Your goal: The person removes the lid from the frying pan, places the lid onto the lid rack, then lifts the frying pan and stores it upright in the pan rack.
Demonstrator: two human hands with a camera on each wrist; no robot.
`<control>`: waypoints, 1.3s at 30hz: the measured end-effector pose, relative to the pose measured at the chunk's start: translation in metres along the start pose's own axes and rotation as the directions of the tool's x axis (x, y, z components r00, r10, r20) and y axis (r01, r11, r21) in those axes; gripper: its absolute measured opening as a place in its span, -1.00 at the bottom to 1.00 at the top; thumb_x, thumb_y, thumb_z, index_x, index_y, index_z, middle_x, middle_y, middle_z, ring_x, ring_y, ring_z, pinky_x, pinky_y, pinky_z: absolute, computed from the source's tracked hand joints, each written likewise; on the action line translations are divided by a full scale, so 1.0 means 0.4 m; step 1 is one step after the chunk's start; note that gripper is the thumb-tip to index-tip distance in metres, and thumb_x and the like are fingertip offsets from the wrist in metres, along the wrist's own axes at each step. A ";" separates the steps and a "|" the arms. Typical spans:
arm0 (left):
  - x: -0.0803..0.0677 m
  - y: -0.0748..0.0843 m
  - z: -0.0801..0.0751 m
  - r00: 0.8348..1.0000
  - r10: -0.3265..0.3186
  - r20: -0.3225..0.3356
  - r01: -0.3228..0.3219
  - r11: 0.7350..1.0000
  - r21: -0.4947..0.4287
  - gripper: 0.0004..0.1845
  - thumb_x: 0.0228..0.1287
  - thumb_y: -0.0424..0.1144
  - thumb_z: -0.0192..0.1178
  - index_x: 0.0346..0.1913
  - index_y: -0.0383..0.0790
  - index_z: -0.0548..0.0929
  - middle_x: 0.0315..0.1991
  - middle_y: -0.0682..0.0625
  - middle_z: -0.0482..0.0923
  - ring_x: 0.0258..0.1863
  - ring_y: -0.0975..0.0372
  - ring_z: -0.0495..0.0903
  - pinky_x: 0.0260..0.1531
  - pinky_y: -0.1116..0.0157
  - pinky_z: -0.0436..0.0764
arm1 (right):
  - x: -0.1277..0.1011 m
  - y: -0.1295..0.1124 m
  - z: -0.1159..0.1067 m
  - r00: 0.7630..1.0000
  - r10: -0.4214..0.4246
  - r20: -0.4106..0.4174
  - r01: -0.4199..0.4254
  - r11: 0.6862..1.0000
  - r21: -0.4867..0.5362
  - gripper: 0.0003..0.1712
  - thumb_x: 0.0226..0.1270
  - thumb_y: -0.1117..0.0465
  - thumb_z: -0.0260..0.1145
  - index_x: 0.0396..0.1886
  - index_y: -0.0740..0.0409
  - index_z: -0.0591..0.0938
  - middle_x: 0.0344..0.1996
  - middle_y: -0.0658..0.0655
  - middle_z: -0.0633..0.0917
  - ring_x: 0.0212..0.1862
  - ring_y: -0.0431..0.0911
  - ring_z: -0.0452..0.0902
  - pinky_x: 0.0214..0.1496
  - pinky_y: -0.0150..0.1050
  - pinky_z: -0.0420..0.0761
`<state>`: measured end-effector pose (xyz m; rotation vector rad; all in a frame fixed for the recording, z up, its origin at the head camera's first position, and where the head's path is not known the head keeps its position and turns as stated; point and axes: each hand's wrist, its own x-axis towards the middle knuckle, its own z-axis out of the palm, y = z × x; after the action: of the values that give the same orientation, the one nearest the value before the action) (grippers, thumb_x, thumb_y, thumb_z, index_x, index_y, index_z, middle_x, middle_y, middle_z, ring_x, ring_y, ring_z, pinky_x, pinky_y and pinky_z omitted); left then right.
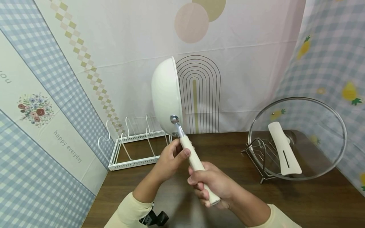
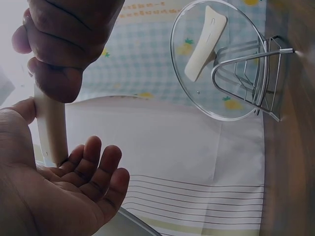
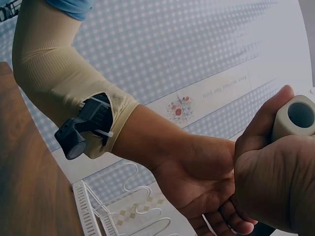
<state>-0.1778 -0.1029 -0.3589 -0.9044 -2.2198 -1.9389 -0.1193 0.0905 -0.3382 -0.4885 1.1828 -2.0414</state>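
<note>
Here, a white pan (image 1: 166, 96) held up on edge above the brown table (image 1: 313, 202), bowl turned sideways, rim toward the backdrop. Long axis of the cream handle (image 1: 196, 164) slanting from the bowl, up and away, down toward the body. Right hand (image 1: 212, 186) wrapped firmly round the near end of that handle, fingers curled, hollow butt end showing past the fist in the right wrist view. Left hand (image 1: 171, 158) higher up, close to the metal neck where handle meets bowl; fingers loosely spread and relaxed in the left wrist view, palm and thumb resting against the shaft rather than clamping it. So: right hand bearing the grip, left hand nearer the bowl and only steadying.

Behind and left of the pan, a white wire rack (image 1: 134, 142) lying on the table, slots running side by side, well apart from both hands and nearer the left one. Off to the right, a glass lid (image 1: 297, 137) with a white grip standing propped in a metal stand (image 1: 260, 158), apart from the pan.
</note>
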 end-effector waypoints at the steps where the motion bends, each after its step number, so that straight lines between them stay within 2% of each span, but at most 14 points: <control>1: 0.000 0.001 0.000 1.000 0.002 -0.002 -0.002 1.000 -0.002 -0.28 0.40 0.28 0.19 0.10 -0.42 0.54 -0.11 -0.10 0.64 -0.11 0.13 0.62 -0.03 0.24 0.62 | 0.000 -0.001 0.001 1.000 0.000 0.000 0.000 1.000 0.000 -0.79 0.22 0.39 0.19 -0.25 0.11 0.35 -0.72 -0.14 0.40 -0.76 -0.37 0.37 -0.78 -0.44 0.44; 17: 0.004 0.006 -0.010 1.000 -0.003 -0.023 0.004 1.000 0.019 -0.21 0.37 0.33 0.19 0.14 -0.44 0.51 -0.06 -0.15 0.66 -0.09 0.09 0.62 -0.04 0.25 0.62 | 0.009 -0.011 0.009 1.000 -0.011 0.013 0.011 1.000 0.009 -0.79 0.24 0.40 0.18 -0.24 0.12 0.34 -0.72 -0.14 0.42 -0.77 -0.36 0.38 -0.78 -0.43 0.44; 27: 0.003 0.008 -0.017 0.999 0.001 -0.044 0.000 1.000 0.011 -0.26 0.39 0.26 0.22 0.14 -0.44 0.52 -0.08 -0.14 0.66 -0.10 0.11 0.62 -0.04 0.27 0.61 | 0.016 -0.015 0.016 1.000 -0.008 0.012 0.008 1.000 -0.002 -0.78 0.23 0.39 0.18 -0.23 0.13 0.33 -0.73 -0.14 0.41 -0.77 -0.36 0.38 -0.79 -0.42 0.44; 39: 0.004 0.014 -0.028 0.999 0.011 -0.049 -0.010 1.000 0.024 -0.26 0.38 0.28 0.21 0.15 -0.41 0.54 -0.08 -0.12 0.65 -0.11 0.12 0.62 -0.04 0.27 0.62 | 0.026 -0.016 0.023 1.000 -0.006 0.012 0.006 1.000 -0.002 -0.78 0.22 0.39 0.19 -0.24 0.12 0.34 -0.73 -0.14 0.40 -0.77 -0.36 0.38 -0.78 -0.42 0.44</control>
<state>-0.1804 -0.1124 -0.3510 -0.8540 -2.2009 -1.9052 -0.1230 0.0794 -0.3281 -0.5054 1.1782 -2.0397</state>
